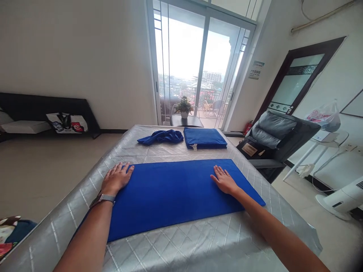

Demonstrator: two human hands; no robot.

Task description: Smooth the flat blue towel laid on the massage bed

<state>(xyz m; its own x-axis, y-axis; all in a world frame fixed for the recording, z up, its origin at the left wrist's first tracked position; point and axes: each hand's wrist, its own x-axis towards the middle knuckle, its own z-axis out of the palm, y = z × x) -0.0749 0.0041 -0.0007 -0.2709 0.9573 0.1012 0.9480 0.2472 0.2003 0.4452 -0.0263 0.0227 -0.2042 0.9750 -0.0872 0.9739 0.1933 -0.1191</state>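
A blue cloth, perhaps a towel, is spread flat in a long rectangle across the quilted silver cover. My left hand rests on the cloth's left edge with its fingers stretched out; a watch band circles that wrist. Toward the cloth's right end, my right hand lies palm down with straight fingers. Beyond the spread cloth, a crumpled blue cloth sits on the left. Beside it on the right is a neatly folded blue stack with a white tag at its front.
A black leather armchair stands close to the right side of the bed-like surface. A potted plant is on a small seat by the glass door. At far left, a printed bag leans on a dark bench. A white fan-like appliance stands at right.
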